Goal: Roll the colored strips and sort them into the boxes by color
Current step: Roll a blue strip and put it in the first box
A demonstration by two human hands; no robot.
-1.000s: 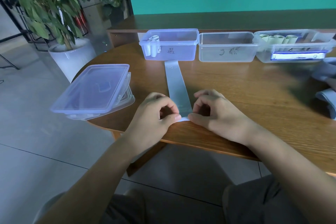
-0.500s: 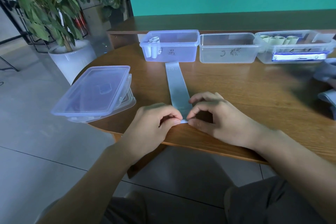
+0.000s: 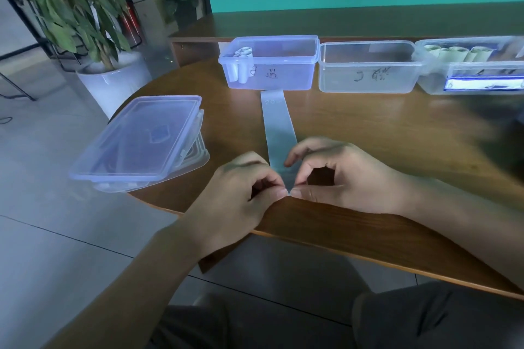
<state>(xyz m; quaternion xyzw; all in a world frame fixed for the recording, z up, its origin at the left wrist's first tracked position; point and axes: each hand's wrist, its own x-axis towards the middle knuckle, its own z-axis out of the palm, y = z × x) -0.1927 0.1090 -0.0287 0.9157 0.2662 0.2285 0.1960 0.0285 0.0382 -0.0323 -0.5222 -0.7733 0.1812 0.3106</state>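
Strip (image 3: 279, 133) is pinched at its near end by left hand (image 3: 243, 193) and right hand (image 3: 340, 178), close to the table (image 3: 397, 150) edge; bare wood is seen rightward.

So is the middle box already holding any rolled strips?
No, the middle box looks empty, while rolls stand in the left box and the right box.

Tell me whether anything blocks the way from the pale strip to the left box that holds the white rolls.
Nothing visible does. The pale strip lies flat, its far end just short of the left box, which has no lid on. Both hands, left hand and right hand, pinch its near end. The stacked lids sit off to the left.
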